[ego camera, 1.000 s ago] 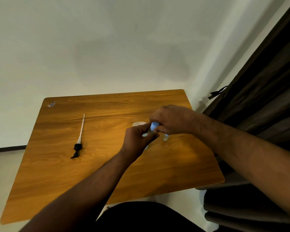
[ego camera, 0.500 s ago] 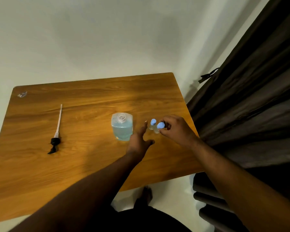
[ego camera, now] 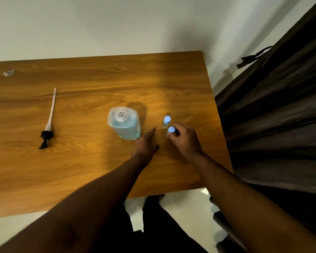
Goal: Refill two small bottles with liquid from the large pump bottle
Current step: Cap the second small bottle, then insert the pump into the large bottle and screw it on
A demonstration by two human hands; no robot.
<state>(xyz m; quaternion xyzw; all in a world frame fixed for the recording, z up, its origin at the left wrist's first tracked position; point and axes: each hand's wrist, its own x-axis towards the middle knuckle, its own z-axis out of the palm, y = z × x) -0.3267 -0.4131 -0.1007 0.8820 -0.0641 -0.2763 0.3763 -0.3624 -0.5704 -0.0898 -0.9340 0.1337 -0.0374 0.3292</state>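
Note:
The large clear bottle with blue liquid stands uncapped near the table's middle. Its black pump head with long white tube lies flat at the left. Two small clear bottles with light blue caps stand to the right of the large bottle: the far one stands free, the near one is pinched at its cap by my right hand. My left hand rests flat on the table between the large bottle and the small ones, fingers apart, holding nothing.
The wooden table ends just right of the small bottles. A dark curtain hangs close along the right side. A small clear scrap lies at the far left corner. A white wall stands behind the table.
My left hand let go of the small bottle and dropped to the table. Both small bottles now stand capped side by side, my right hand still on the near one. The camera tilted down.

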